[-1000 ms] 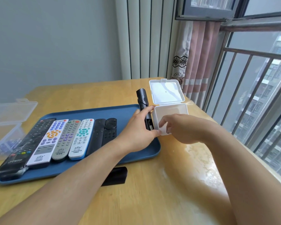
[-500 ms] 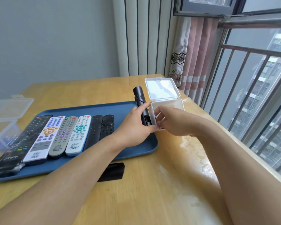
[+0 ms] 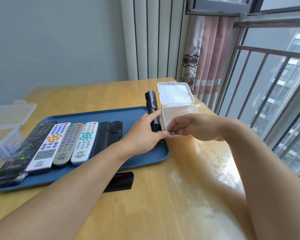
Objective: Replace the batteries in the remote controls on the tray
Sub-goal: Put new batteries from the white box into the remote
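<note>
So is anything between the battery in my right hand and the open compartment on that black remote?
Nothing visible. The battery pinched in the right hand sits just beside the black remote's open compartment, which the left hand steadies.

On the blue tray (image 3: 132, 116) lie black, white and grey remotes (image 3: 62, 144) with purple, orange and teal buttons; beyond it hangs a pink, flower-patterned curtain (image 3: 206, 54).

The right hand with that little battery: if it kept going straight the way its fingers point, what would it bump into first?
Probably the black remote that the left hand holds. The right hand pinches a battery beside the white box, its fingertips aimed at the remote's open end; depth is hard to judge.
</note>
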Demonstrator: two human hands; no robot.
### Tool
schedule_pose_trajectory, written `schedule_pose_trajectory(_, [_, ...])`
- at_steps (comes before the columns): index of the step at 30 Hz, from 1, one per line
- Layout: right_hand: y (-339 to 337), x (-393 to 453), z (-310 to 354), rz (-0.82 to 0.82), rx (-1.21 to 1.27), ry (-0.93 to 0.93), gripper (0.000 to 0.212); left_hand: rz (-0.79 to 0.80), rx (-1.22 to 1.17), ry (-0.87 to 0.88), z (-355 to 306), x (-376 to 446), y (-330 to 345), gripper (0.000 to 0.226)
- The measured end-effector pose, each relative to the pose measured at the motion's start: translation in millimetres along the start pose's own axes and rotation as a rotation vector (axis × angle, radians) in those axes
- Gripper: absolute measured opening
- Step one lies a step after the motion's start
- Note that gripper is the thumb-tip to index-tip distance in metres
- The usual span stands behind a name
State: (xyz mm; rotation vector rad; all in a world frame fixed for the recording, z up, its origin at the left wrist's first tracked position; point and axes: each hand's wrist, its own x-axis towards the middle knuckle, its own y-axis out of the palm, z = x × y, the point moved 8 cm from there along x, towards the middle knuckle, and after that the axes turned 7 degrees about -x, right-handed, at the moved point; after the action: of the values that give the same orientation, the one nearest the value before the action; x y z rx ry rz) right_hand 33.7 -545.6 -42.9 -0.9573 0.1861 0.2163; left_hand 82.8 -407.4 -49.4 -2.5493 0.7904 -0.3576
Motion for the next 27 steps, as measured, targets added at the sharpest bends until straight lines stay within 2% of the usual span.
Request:
schedule_pose_trajectory(3, [2.8,-3.1,-0.9,0.055,0.029,-0.018,0.035,-0.012,0.002,-0.005,-1.7,-0.5,-0.9,0.067])
schedule_pose_trajectory(6, [-3.7,-0.1,2.3,-0.052,-0.133,-0.054,0.025,-0.024,0.006,-0.013,-1.7,-0.1,-1.9,0.059])
schedule_pose_trajectory(9, [-10.8,0.9,9.5,-0.162,-0.13,-0.092,0.017,-0.02,0.016,-0.029,2.4,1.3,-2.0,0.057])
schedule_pose_trajectory(18, [-20.1,-2.6,9.2,-0.229,0.021,-0.09,0.022,-0.036,0.009,-0.041,9.6,5.3,-2.5,0.063])
schedule_pose_trajectory(27, [-24.6,-4.3,10.5,-0.262,0.123,-0.12,0.024,-0.001,-0.003,-0.094,13.0,3.6,1.4,0.057])
